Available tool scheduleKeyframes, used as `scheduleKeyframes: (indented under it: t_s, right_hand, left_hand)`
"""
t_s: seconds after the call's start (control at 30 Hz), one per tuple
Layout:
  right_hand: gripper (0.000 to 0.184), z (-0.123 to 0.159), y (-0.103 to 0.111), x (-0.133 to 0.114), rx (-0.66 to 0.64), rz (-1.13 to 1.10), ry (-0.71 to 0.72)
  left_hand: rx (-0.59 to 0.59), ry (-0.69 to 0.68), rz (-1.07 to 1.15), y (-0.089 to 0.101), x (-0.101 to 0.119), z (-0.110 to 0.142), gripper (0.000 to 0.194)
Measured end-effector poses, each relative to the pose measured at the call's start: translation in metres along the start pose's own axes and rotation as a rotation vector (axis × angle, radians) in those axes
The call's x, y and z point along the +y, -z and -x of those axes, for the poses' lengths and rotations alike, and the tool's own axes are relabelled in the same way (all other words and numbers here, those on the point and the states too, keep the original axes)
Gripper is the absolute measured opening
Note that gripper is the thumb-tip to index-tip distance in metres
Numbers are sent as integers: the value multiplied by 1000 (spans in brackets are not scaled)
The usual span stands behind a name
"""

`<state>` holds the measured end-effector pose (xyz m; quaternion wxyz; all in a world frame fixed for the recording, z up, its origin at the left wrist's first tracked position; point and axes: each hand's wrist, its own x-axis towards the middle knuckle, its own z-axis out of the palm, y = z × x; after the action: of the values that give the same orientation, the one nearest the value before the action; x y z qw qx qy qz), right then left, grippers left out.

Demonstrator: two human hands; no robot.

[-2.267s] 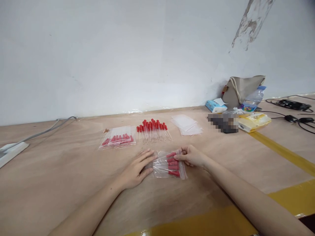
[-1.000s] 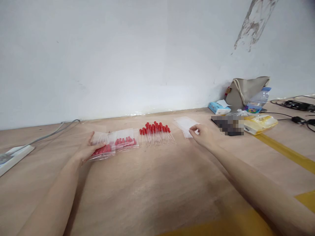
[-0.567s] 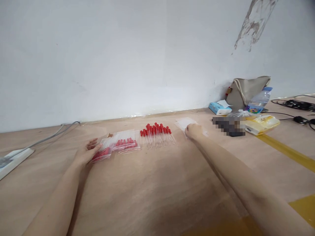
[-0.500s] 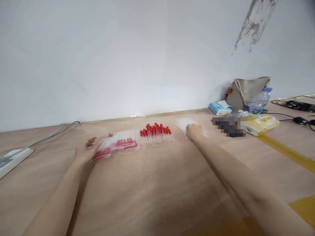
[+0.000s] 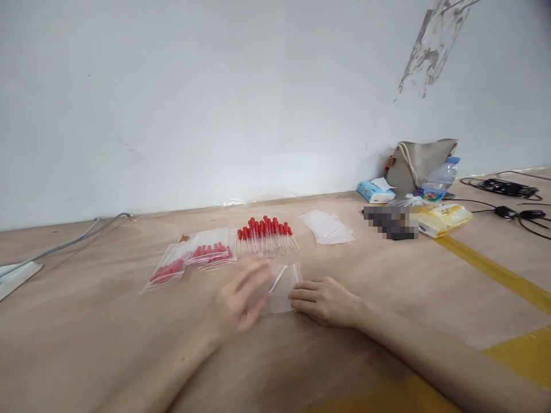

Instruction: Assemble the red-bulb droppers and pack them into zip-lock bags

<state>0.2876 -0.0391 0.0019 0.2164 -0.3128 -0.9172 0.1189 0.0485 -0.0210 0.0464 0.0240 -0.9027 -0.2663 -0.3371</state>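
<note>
A transparent zip-lock bag [image 5: 282, 292] with nothing visible in it lies on the table between my hands. My right hand [image 5: 327, 301] is closed at the bag's right edge, fingers together and gripping it. At the bag's left side is my left hand [image 5: 236, 298], smeared by motion, so its grip is unclear. Just beyond, a pile of glass droppers with red bulbs [image 5: 267, 232] lies in a fan. To its left are several filled bags [image 5: 210, 249] with red bulbs showing through, and another filled bag [image 5: 167, 269] overlaps them. A stack of flat zip-lock bags [image 5: 329, 226] lies right of the droppers.
At the right back stand a blue tissue pack [image 5: 375, 192], a grey bag [image 5: 422, 163] and a yellow packet [image 5: 445, 219]. A pixelated dark object [image 5: 390, 222] lies before them. Black cables [image 5: 508, 186] are far right; a white power strip [image 5: 19, 278] is far left.
The filled bag was set down at the left, and my left hand let go and came to the middle. My right hand brought a flat bag from the stack to the middle.
</note>
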Motion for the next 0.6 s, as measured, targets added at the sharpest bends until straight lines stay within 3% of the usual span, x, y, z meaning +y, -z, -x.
scheduleKeyframes:
  t_s: [0.1, 0.17, 0.23, 0.37, 0.5, 0.6]
  right_hand:
    - [25, 0, 10, -4, -50, -4, 11]
    - [23, -5, 17, 1, -28, -51, -32]
    - [23, -16, 21, 14, 74, -90, -183]
    - [17, -52, 23, 58, 307, 70, -738]
    - [22, -85, 21, 95, 300, 129, -901]
    - [29, -97, 17, 107, 244, 159, -924]
  left_hand:
    - [-270, -112, 61, -14, 11, 12, 31]
    - [-421, -62, 71, -19, 6, 21, 34]
    - [-514, 15, 76, -22, -1, 28, 40]
    - [-568, 105, 90, -27, -4, 35, 42]
    - [-561, 100, 117, -29, 2, 38, 45]
    - [-508, 120, 142, -29, 3, 39, 43]
